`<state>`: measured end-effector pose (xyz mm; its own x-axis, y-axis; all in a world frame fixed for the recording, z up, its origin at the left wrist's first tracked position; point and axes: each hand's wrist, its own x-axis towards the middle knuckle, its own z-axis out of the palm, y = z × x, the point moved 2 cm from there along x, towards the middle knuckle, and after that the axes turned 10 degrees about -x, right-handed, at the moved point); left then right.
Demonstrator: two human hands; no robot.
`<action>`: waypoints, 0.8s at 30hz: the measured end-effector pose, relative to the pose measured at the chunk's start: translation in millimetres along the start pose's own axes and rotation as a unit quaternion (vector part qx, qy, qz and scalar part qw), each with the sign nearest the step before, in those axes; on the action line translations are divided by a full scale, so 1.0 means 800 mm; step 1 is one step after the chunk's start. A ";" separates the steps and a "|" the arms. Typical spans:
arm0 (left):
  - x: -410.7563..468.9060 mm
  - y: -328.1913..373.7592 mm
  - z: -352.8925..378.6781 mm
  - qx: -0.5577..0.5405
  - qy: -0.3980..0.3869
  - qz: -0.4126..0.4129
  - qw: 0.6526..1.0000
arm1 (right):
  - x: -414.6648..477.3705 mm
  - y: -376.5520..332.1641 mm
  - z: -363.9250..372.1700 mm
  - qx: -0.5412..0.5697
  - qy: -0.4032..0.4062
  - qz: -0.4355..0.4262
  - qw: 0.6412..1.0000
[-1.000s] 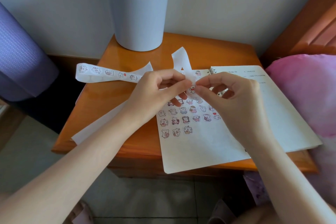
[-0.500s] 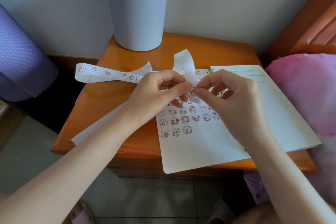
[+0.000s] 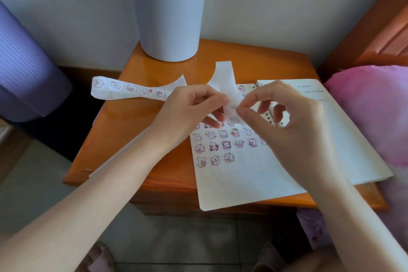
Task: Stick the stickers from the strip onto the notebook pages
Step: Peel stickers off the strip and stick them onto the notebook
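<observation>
Head view is showing two bare forearms reaching up from the bottom of the frame, and beneath them the notebook [image 3: 254, 179] is lying open on the orange wooden surface [image 3: 154, 68], its near corner overhanging the front edge. Rows of small cartoon stickers [image 3: 225, 146] are filling the upper part of its left page, leaving the lower part bare. Just above those rows, at mid-frame, the left hand [image 3: 189, 108] is curling its fingers [image 3: 212, 104] round the strip [image 3: 130, 89] and pinching it, while the right hand [image 3: 282, 121] is nipping the same spot between thumb and forefinger, its other fingers [image 3: 262, 108] hanging loosely curled. Whether a sticker is lifting there is too blurred to tell. From the pinch, the part of the strip carrying stickers is sagging out toward the left of the frame, and a bare end is curling upward behind the hands. It is looking featherlight and floppy, probably slick-backed, so it is likely calling for support right beside the sticker and a nail under the sticker's edge; a loose sticker is likely to fold onto itself. Farther back, a grey bin [image 3: 170, 17] is standing against the wall.
</observation>
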<state>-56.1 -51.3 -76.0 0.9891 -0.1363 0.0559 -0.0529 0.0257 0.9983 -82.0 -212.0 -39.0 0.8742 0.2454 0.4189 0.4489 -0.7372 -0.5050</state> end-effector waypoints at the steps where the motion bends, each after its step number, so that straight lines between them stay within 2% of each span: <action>1: 0.000 0.000 0.000 0.011 0.001 0.000 1.000 | 0.000 0.000 -0.004 0.037 -0.013 0.020 0.999; 4: -0.003 0.000 0.003 0.034 -0.012 0.003 0.999 | -0.001 0.008 -0.010 0.103 -0.138 0.117 0.978; 6: -0.004 0.001 0.003 0.039 -0.013 0.004 0.999 | -0.005 0.016 -0.008 0.104 -0.219 0.176 0.954; 7: -0.005 0.001 0.003 0.040 -0.010 0.002 0.999 | -0.006 0.018 -0.007 0.094 -0.236 0.193 0.948; 13: -0.006 0.002 0.004 0.052 -0.006 -0.010 0.999 | -0.005 0.020 -0.005 0.060 -0.273 0.240 0.930; 24: -0.008 0.006 0.005 0.052 -0.007 -0.019 0.998 | -0.006 0.018 -0.002 0.041 -0.290 0.246 0.924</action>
<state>-63.4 -54.2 -71.9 0.9887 -0.1491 0.0179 -0.0306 -0.0835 0.9960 -80.5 -225.0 -46.9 0.9176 0.2066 -0.3395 -0.0381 -0.8046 -0.5926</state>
